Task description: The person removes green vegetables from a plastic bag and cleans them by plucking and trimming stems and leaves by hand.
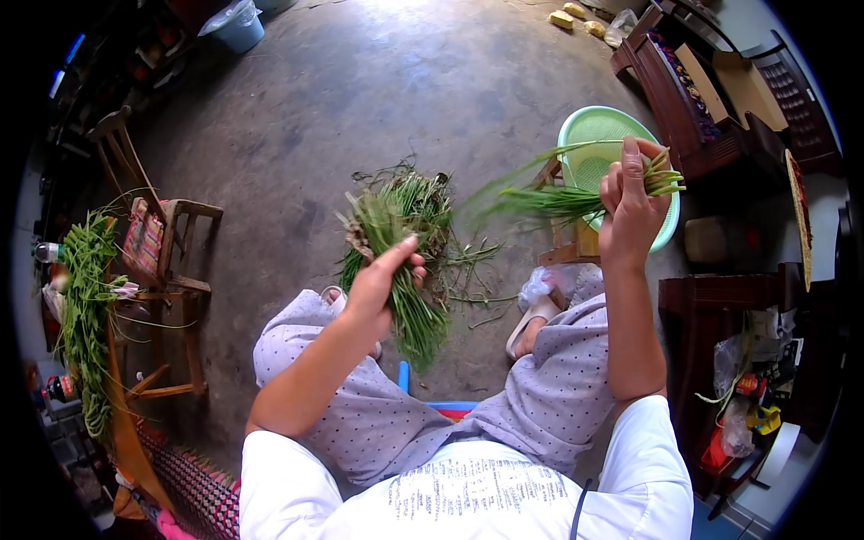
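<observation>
My left hand (382, 283) is closed around a bunch of garlic chives (416, 328), long thin green leaves with some withered, brownish ends. It is above a heap of more green and dried leaves (423, 202) on the floor. My right hand (633, 193) is raised and grips a smaller bunch of garlic chives (549, 202), pale stem ends to the right and leaf tips trailing left, blurred. Under that hand stands a light green plastic colander (605, 121), partly hidden by the hand, on a small wooden stool (585, 243).
To the left is a wooden chair (166, 229) with a woven seat cushion. Beside it, a pile of long green vegetables (88, 315) lies on a wooden surface. Dark wooden furniture (720, 117) lines the right side. A blue bin (239, 30) stands at the far left.
</observation>
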Available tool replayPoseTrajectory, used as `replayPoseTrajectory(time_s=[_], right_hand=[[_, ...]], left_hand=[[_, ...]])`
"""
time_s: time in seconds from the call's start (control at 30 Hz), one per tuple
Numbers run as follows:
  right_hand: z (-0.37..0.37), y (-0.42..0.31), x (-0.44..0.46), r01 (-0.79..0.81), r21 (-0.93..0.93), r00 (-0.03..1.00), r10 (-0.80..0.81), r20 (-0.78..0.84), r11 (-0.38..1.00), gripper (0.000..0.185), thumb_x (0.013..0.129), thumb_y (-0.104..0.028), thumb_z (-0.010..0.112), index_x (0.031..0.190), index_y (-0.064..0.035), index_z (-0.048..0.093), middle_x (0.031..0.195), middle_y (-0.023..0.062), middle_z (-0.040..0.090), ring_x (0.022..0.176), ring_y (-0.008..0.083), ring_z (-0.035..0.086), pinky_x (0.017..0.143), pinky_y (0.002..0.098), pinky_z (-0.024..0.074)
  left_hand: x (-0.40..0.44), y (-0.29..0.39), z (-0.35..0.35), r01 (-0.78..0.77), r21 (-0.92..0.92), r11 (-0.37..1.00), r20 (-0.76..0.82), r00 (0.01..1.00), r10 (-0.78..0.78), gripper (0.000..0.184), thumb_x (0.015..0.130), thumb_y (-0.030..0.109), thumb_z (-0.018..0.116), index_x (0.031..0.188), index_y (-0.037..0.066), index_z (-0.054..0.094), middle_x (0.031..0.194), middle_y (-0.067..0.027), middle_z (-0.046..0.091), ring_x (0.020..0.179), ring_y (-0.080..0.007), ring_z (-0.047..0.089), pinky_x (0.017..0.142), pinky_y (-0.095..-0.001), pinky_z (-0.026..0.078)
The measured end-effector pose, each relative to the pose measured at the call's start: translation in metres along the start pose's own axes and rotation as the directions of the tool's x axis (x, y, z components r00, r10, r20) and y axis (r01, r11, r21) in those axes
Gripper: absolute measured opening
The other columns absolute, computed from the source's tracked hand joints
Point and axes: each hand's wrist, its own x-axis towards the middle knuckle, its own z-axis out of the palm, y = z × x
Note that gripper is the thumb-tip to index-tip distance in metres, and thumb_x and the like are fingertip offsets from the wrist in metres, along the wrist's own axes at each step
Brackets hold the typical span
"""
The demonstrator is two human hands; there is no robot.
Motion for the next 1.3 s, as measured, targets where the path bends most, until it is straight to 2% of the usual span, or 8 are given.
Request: replayPoseTrajectory(time_s=[0.1, 0.17, 0.33, 0.4, 0.43, 0.73, 1.07, 1.3], right_hand=[[-0.003, 0.002, -0.003, 0.04, -0.145, 0.999, -0.035, 0.037, 0.989, 0.009, 0.088, -0.015, 0.059, 0.083, -0.0092, 0.054, 0.06, -0.007, 0.042, 0.047, -0.0003, 0.032, 0.04, 0.017, 0.0237], [-0.001, 0.003, -0.006, 0.051, -0.34, 0.99, -0.002, 0.144, 0.939, 0.01, 0.087, -0.014, 0.06, 0.081, -0.0082, 0.054, 0.062, -0.0086, 0.042, 0.053, -0.0012, 0.034, 0.045, 0.0174, 0.0257], [0.011, 0.011, -0.023, -0.193, -0.315, 0.897, 0.297, 0.327, 0.929, 0.012, 0.086, -0.014, 0.061, 0.079, -0.0067, 0.055, 0.063, -0.0101, 0.042, 0.054, -0.0016, 0.034, 0.046, 0.0165, 0.0235], [0.015, 0.013, -0.029, -0.323, -0.31, 0.793, 0.434, 0.428, 0.894, 0.012, 0.086, -0.015, 0.061, 0.079, -0.0064, 0.056, 0.062, -0.0105, 0.041, 0.055, -0.0022, 0.033, 0.046, 0.0166, 0.0234], [0.016, 0.021, -0.032, -0.295, -0.296, 0.783, 0.407, 0.471, 0.909, 0.009, 0.087, -0.014, 0.06, 0.088, -0.0068, 0.055, 0.061, -0.0096, 0.042, 0.044, -0.0025, 0.029, 0.038, 0.0157, 0.0192], [0.028, 0.019, -0.037, -0.586, -0.201, 0.633, 0.598, 0.491, 0.785, 0.01, 0.087, -0.014, 0.06, 0.091, -0.0061, 0.055, 0.059, -0.0109, 0.038, 0.043, -0.0037, 0.026, 0.037, 0.015, 0.018], [0.035, 0.023, -0.047, -0.558, -0.24, 0.615, 0.59, 0.523, 0.794, 0.013, 0.088, -0.015, 0.06, 0.096, -0.005, 0.058, 0.062, -0.011, 0.041, 0.045, -0.0042, 0.027, 0.038, 0.0155, 0.0176], [0.037, 0.026, -0.06, -0.265, -0.468, 0.588, 0.526, 0.614, 0.843, 0.013, 0.085, -0.014, 0.064, 0.084, -0.0017, 0.06, 0.062, -0.0087, 0.044, 0.056, -0.0003, 0.036, 0.047, 0.018, 0.0273]], left_hand=[[0.011, 0.002, -0.011, -0.127, -0.08, 0.989, -0.144, 0.983, 0.115, 0.015, 0.083, 0.022, 0.065, 0.079, 0.012, 0.056, 0.068, 0.0014, 0.056, 0.059, -0.009, 0.056, 0.05, -0.0234, 0.048], [0.008, 0.007, -0.011, -0.176, -0.092, 0.98, -0.089, 0.982, 0.168, 0.016, 0.081, 0.024, 0.068, 0.081, 0.011, 0.057, 0.069, 0.0018, 0.056, 0.062, -0.0088, 0.056, 0.053, -0.0211, 0.046], [-0.012, 0.018, 0.008, -0.137, 0.045, 0.99, 0.065, 0.989, 0.134, 0.016, 0.08, 0.02, 0.068, 0.088, 0.01, 0.059, 0.088, -0.001, 0.063, 0.085, -0.0089, 0.06, 0.067, -0.0231, 0.043], [-0.017, 0.016, 0.013, -0.187, 0.099, 0.977, 0.172, 0.971, 0.168, 0.019, 0.079, 0.018, 0.069, 0.093, 0.008, 0.061, 0.096, -0.0033, 0.064, 0.089, -0.0097, 0.06, 0.067, -0.0227, 0.042], [-0.021, 0.017, 0.017, -0.226, 0.17, 0.959, 0.21, 0.959, 0.189, 0.021, 0.078, 0.017, 0.07, 0.096, 0.007, 0.064, 0.098, -0.0039, 0.065, 0.089, -0.009, 0.06, 0.067, -0.0219, 0.041], [-0.03, 0.017, 0.022, -0.266, 0.281, 0.922, 0.351, 0.923, 0.159, 0.026, 0.076, 0.014, 0.072, 0.098, 0.004, 0.062, 0.095, -0.0052, 0.065, 0.079, -0.0067, 0.058, 0.062, -0.0212, 0.045], [-0.03, 0.013, 0.019, -0.309, 0.275, 0.911, 0.381, 0.905, 0.192, 0.021, 0.077, 0.01, 0.07, 0.095, 0.003, 0.061, 0.083, -0.004, 0.063, 0.076, -0.0093, 0.059, 0.059, -0.0214, 0.042], [-0.027, 0.012, 0.018, -0.396, 0.293, 0.87, 0.355, 0.89, 0.285, 0.016, 0.077, 0.011, 0.07, 0.089, 0.004, 0.063, 0.083, -0.0037, 0.063, 0.071, -0.0081, 0.057, 0.059, -0.0217, 0.042]])
